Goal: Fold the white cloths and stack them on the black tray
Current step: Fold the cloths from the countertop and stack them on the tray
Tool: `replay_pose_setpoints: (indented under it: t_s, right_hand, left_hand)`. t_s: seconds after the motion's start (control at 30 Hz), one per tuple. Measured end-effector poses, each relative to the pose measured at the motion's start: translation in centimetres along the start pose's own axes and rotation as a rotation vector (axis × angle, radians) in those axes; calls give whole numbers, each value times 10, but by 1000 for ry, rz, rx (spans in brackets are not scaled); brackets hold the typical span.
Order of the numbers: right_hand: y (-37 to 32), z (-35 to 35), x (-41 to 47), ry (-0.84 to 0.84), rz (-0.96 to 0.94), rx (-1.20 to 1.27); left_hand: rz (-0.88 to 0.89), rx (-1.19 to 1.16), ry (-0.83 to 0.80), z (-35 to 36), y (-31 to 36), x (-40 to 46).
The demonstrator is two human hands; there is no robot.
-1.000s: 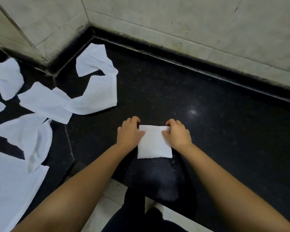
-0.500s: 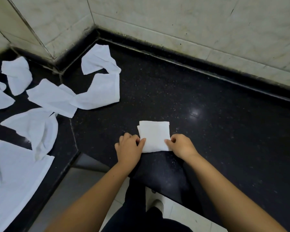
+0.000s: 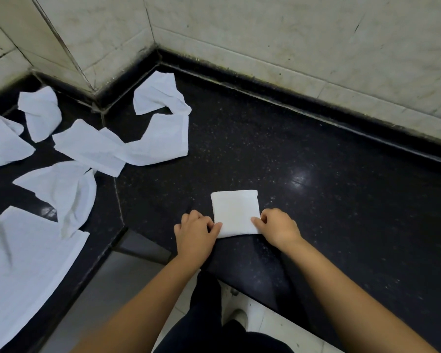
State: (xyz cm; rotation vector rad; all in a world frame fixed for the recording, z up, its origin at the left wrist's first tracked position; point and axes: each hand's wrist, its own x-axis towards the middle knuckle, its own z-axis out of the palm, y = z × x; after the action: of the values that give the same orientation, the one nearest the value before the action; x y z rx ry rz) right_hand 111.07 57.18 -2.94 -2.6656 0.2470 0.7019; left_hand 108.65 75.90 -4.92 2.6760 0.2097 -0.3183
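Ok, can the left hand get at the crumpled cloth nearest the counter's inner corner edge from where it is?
Probably yes. The left hand only pinches the folded cloth; the black counter between it and that crumpled cloth looks bare.

— What colour is the folded cloth (image 3: 236,212)?
— Plain white with a faint woven texture, like the loose cloths (image 3: 87,146) to the left.
— And the worktop (image 3: 329,200)?
— Glossy black, flecked with tiny pale speckles.
— The wall tiles (image 3: 265,34)?
— Off-white with faint grey marbling and dark grout.
— The trousers (image 3: 209,327)?
— Black.
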Motion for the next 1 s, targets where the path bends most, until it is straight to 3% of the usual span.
replay_pose_setpoints:
  t_s: [0.1, 0.23, 0.37, 0.5, 0.6, 0.7, 0.77, 0.87, 1.0]
  right_hand:
    - [-5, 0, 1, -12, 1, -65]
    - [-15, -7, 16, 75, 80, 30]
    - [-30, -5, 29, 121, 124, -24]
    - [-36, 1, 31, 130, 114, -5]
    - [-27, -4, 30, 119, 97, 280]
    - [-12, -17, 18, 77, 84, 724]
    - [1, -26, 5, 15, 89, 1045]
    - [24, -37, -19, -83, 81, 1306]
    - [53, -48, -61, -2, 112, 1382]
  left_hand:
    - [7, 71, 11, 2, -2, -2]
    - [-56, 13, 80, -1, 7, 15]
    - [-96, 109, 48, 4, 25, 36]
    - [-139, 21, 19, 6, 33, 42]
    - [-147, -255, 25, 0, 32, 41]
    - [-154, -707, -77, -17, 37, 32]
    - [-155, -889, -134, -29, 45, 22]
    - [-139, -1035, -187, -37, 61, 5]
    - [-154, -1078, -342, -38, 83, -22]
